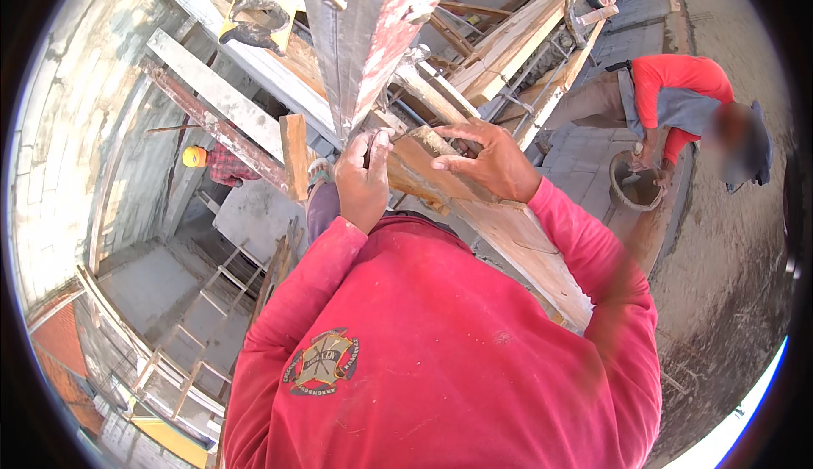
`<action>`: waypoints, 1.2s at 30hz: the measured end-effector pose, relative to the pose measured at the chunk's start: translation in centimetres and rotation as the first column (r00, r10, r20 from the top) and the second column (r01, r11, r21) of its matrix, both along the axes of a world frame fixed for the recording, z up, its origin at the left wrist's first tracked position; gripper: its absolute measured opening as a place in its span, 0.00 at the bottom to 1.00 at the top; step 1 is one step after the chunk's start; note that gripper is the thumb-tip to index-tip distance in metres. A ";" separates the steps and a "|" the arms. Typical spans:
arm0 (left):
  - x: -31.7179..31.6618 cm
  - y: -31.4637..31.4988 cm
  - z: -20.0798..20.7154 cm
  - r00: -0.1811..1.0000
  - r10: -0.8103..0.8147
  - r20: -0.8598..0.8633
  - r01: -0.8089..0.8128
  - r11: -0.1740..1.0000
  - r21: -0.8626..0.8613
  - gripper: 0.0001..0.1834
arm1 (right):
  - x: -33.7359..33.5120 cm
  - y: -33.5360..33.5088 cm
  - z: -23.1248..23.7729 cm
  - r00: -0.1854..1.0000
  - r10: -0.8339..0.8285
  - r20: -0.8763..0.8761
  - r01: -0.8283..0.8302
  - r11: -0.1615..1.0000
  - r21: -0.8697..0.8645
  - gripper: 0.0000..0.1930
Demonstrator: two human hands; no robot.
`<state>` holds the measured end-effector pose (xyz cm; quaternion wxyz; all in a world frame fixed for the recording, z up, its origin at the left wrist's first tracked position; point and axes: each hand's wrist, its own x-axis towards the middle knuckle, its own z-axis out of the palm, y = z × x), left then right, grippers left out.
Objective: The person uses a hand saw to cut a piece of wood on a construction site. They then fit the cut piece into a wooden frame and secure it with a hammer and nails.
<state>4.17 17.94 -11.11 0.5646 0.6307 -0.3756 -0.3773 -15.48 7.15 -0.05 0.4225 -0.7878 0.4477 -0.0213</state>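
Observation:
My left hand (364,179) is closed in a pinch, fingertips up, beside the lower end of a grey-and-reddish post (349,62). What the fingers hold is too small to make out. To its right, my right hand (495,160) grips the upper edge of a wooden board (440,172), with the thumb on the near side and the fingers curled over the far side. Just beyond the hands lies a hammer (415,71) with a wooden handle. A handsaw with a yellow-and-black handle (258,20) rests to the left of the post.
Long timbers (525,41) and a pale plank (216,88) surround me high up. A co-worker in an orange-red shirt (677,79) bends over a mortar bucket (635,183) at right. Lower left, another person wears a yellow helmet (195,156); a wooden ladder (203,342) stands below.

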 end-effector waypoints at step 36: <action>-0.8 -2.4 0.5 0.966 0.108 0.236 -0.087 0.991 -0.099 0.13 | -0.6 0.6 -1.9 0.959 -0.152 0.239 0.143 0.988 0.054 0.52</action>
